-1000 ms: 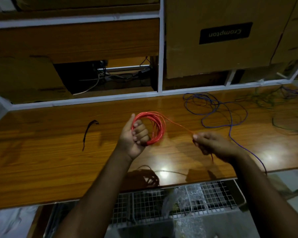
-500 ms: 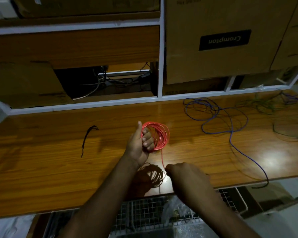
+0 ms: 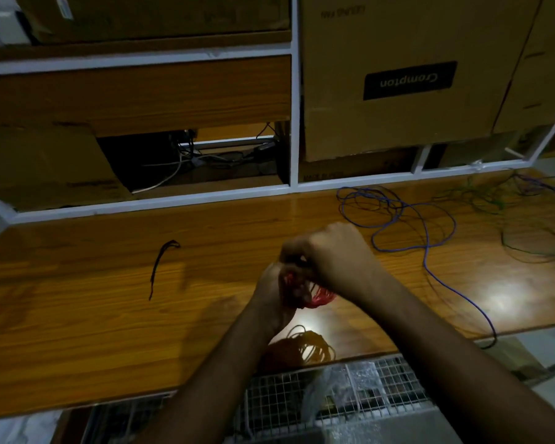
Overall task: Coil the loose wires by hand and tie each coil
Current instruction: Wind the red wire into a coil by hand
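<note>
A red wire coil point(image 3: 321, 299) hangs above the wooden tabletop point(image 3: 77, 315), gripped in my left hand point(image 3: 277, 294). My right hand point(image 3: 330, 254) is closed over the top of the coil, fingers curled down, hiding most of the loops and the wire's free end. Loose blue wire point(image 3: 398, 219) lies tangled on the table to the right, one strand trailing to the front edge. Further right lies a loose green wire point(image 3: 526, 238). A short black tie point(image 3: 161, 264) rests on the table to the left.
Cardboard boxes point(image 3: 398, 75) fill the white-framed shelves behind the table. A wire mesh basket point(image 3: 302, 408) with clear plastic sits below the table's front edge. The glossy tabletop reflects the coil near that edge.
My right hand has come up from near the table's front edge and closed over the top of the red coil. The coil has sunk slightly toward me in my left hand.
</note>
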### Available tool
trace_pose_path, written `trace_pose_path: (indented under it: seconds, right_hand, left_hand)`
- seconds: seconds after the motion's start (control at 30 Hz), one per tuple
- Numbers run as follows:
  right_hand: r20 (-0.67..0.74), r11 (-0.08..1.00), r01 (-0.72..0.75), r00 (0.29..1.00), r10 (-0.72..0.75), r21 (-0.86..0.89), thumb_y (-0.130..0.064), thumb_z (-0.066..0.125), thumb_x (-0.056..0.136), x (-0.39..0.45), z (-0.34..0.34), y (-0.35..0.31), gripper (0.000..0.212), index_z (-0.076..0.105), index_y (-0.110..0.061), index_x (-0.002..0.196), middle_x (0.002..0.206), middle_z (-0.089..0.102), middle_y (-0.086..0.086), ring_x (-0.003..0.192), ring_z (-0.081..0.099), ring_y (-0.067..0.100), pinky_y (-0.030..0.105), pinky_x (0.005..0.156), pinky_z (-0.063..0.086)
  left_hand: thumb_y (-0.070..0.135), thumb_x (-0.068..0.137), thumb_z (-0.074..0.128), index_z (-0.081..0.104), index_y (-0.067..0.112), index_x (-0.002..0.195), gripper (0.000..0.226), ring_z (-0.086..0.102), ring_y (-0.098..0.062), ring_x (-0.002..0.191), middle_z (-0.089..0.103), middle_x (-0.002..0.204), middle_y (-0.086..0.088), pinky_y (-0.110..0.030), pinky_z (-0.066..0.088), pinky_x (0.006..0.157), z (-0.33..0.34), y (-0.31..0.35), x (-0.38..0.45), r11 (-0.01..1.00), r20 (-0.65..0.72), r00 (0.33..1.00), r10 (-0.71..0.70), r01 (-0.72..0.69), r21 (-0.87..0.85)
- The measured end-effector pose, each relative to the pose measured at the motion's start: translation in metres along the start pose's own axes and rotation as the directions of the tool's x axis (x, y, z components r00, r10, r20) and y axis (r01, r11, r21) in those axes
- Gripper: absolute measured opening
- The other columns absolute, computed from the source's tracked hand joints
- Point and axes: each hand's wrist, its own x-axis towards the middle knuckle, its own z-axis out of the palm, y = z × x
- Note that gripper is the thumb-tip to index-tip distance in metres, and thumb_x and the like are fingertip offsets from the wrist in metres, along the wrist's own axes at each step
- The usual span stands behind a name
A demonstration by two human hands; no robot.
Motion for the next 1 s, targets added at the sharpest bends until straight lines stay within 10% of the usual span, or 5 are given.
trace_pose_path:
  seconds: [0.1,0.37,0.67,1.0]
  right_hand:
    - [-0.101,0.996,-0.06,0.993,0.067,0.066,-0.034,0.071,0.089,0.008,-0.002,0.021,0.012,0.075,-0.027,0.097,0.088,0.072,-0.009,0.069,0.056,0.001,0.01,0.058,0.029]
    - [-0.1,0.85,-0.187,0.958,0.269,0.493,-0.016,0.07,0.09,-0.008,0.018,0.062,0.017,0.077,-0.02,0.106,0.098,0.072,-0.007,0.089,0.065,0.002,0.019,0.075,0.052]
    - [0.06,0.943,-0.262,0.965,0.255,0.205,-0.019,0.043,0.097,-0.034,0.023,0.036,0.048,0.05,-0.02,0.144,0.131,0.061,0.002,0.116,0.052,0.016,0.028,0.095,0.043]
    - [-0.003,0.767,-0.457,0.858,0.513,0.452,-0.038,0.036,0.106,-0.03,0.067,0.009,0.023,0.04,-0.017,0.114,0.074,0.055,-0.009,0.058,0.052,0.002,0.02,0.048,0.036]
  left_hand:
    - [0.038,0.103,0.037,0.053,0.015,0.081,0.036,0.031,-0.005,0.039,0.039,0.052,0.005,-0.02,0.023,0.04,0.0,0.007,-0.004,0.992,0.081,0.996,-0.047,0.057,-0.116]
    - [0.048,0.095,0.042,0.05,0.016,0.066,0.043,0.025,-0.003,0.034,0.031,0.046,0.008,-0.017,0.014,0.039,-0.012,0.028,-0.004,0.945,0.327,0.939,-0.104,0.195,-0.261]
    - [0.039,0.095,0.046,0.047,0.017,0.07,0.033,0.026,-0.002,0.033,0.032,0.045,0.009,-0.015,0.017,0.035,-0.013,0.026,0.003,0.963,0.28,0.957,-0.074,0.141,-0.228]
    - [0.048,0.098,0.038,0.046,0.018,0.071,0.041,0.025,-0.002,0.033,0.032,0.044,0.01,-0.016,0.018,0.035,-0.001,0.023,0.001,0.951,0.379,0.916,-0.133,0.225,-0.21]
